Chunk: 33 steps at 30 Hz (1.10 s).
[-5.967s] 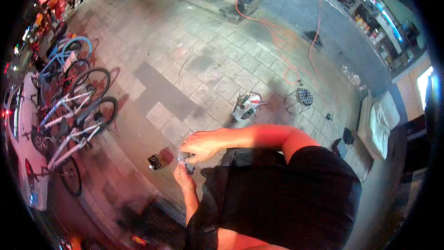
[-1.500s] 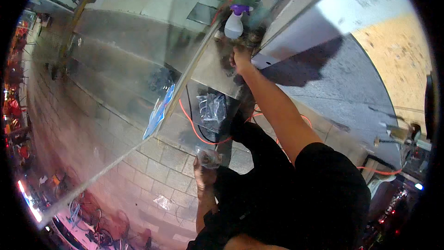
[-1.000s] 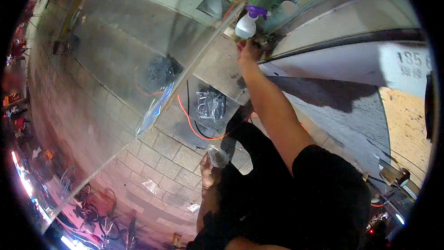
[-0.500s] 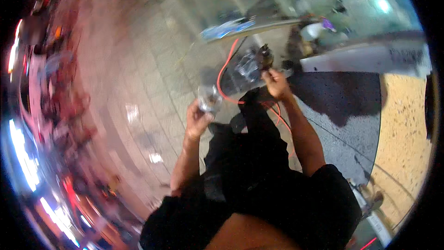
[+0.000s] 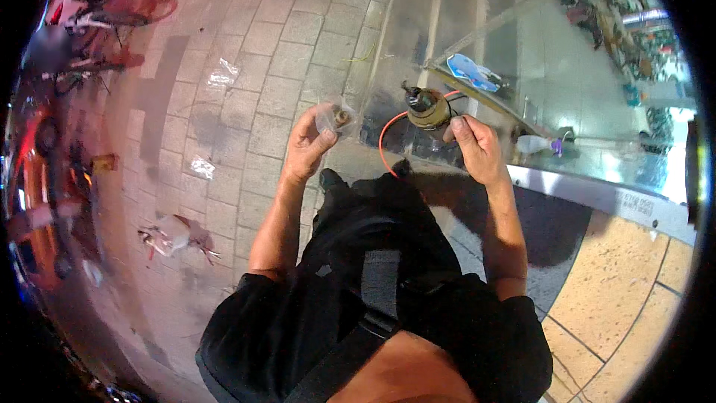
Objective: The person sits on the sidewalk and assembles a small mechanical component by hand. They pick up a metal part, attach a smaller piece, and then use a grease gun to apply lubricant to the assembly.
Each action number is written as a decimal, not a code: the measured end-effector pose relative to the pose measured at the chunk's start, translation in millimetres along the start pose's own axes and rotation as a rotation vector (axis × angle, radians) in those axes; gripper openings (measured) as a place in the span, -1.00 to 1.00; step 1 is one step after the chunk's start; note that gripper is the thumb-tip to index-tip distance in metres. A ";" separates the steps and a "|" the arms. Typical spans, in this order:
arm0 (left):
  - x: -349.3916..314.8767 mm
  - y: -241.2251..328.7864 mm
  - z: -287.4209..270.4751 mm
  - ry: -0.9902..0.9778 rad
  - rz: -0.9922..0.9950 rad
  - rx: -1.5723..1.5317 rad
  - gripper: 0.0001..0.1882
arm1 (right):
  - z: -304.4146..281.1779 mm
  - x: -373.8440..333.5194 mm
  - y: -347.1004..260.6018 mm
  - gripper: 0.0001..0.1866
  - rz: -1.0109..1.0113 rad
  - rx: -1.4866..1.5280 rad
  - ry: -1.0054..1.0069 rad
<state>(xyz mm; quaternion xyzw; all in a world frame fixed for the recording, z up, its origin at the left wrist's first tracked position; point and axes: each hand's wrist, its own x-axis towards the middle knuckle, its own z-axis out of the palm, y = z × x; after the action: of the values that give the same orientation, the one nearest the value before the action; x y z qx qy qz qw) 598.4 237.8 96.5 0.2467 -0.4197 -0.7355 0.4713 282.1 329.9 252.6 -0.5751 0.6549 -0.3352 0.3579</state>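
My left hand (image 5: 307, 151) is closed round a thin, clear plastic piece (image 5: 327, 118), a cup or small bag, with a small brown bit (image 5: 342, 116) at its open side. To the right, my right hand (image 5: 477, 148) grips a round, brownish metal-looking part (image 5: 429, 110) with a dark, uneven top, held by its near right edge. Its exact kind does not show. The two hands are apart, both raised in front of my body above the ground. Fingers under each thing are partly hidden.
An orange-red hose (image 5: 383, 142) curves over the ground beyond my feet. Right stands a ledge (image 5: 597, 192) with a glass panel, a blue sheet (image 5: 473, 72) and a spray bottle (image 5: 534, 145) with a purple head behind it. A whitish bundle (image 5: 173, 234) lies on the paving, left.
The view has turned and steadied. The clear plastic and the brownish part are still in my hands, now tilted so their tops show more plainly.
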 end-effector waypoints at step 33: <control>-33.6 28.0 18.1 0.312 0.117 0.145 -0.47 | 155.4 77.7 -70.5 -0.76 0.201 0.240 -0.153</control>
<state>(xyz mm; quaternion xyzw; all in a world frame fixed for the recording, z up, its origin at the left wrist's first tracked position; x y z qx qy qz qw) 612.9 269.4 128.7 0.3661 -0.4070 -0.6276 0.5535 444.7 240.5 225.4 -0.4837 0.6351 -0.3291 0.5044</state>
